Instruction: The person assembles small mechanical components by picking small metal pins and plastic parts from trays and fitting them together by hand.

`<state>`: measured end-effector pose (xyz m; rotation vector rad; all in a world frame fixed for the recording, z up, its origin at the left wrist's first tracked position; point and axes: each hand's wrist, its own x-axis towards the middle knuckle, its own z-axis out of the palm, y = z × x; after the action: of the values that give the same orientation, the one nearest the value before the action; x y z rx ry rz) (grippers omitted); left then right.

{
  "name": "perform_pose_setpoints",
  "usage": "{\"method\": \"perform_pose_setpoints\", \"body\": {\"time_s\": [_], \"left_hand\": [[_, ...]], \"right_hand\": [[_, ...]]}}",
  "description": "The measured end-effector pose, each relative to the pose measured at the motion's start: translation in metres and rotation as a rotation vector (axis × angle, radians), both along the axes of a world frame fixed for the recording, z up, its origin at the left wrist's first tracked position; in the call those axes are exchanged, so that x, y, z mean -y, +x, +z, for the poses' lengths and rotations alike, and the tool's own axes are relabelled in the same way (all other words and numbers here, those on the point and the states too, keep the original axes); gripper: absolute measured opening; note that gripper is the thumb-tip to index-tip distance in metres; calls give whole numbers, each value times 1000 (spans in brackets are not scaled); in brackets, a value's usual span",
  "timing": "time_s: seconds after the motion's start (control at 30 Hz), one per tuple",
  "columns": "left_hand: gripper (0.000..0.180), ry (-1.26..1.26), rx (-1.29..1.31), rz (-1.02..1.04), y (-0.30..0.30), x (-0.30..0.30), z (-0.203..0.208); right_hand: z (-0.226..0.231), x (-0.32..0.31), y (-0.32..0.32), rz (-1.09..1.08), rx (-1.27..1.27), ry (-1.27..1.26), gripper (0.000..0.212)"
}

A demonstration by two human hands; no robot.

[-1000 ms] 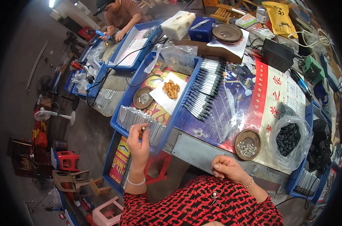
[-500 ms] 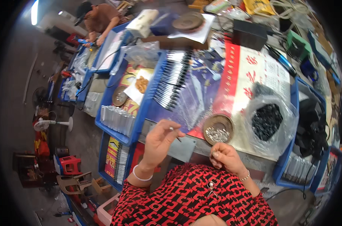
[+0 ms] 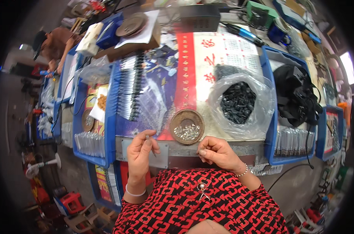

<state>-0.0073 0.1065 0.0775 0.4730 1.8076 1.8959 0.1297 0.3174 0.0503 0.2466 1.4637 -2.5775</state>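
Note:
My left hand (image 3: 140, 150) is raised over the near edge of the bench, with a small thin metal rod (image 3: 153, 153) pinched between thumb and fingers. To its right, my right hand (image 3: 222, 155) is closed in a pinch; whatever lies between its fingertips is too small to name. Just beyond and between both hands stands a round brown dish (image 3: 173, 138) holding small shiny metal parts (image 3: 188, 131). Past my right hand, an open clear plastic bag (image 3: 259, 121) holds many small black pieces (image 3: 238, 102). A row of slim silver-and-black sticks (image 3: 129, 87) lies beyond my left hand.
Blue trays flank the work area: the left tray (image 3: 111, 134) holds silver tubes (image 3: 90, 143), the right tray (image 3: 269, 150) black cloth-like material (image 3: 296, 93) and more tubes. A black box (image 3: 200, 18) and blue tool (image 3: 245, 34) lie farther back. Another person (image 3: 60, 43) works at far left.
My head view has turned right, so the bench appears shifted left. Both hands stay near the dish in pinches, the left still with the thin rod.

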Motion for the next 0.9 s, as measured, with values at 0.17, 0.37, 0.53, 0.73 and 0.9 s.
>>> {"method": "perform_pose_setpoints", "body": {"time_s": [0.17,0.37,0.53,0.73,0.9], "left_hand": [[26,-18,68,-50,-3,-1,-6],[24,5,125,-129,-7,-2,-12],[24,-59,177,-147,-4,-4,-14],[23,-48,216,-198,-1,-10,-18],[23,-71,246,-253,8,-21,-19]], "right_hand": [[14,-18,17,-239,-2,116,9],[40,-58,63,-867,11,614,14],[43,-109,100,-1224,226,1072,12],[17,-126,118,-950,429,1711,18],[5,-122,118,-695,561,1740,23]]}}
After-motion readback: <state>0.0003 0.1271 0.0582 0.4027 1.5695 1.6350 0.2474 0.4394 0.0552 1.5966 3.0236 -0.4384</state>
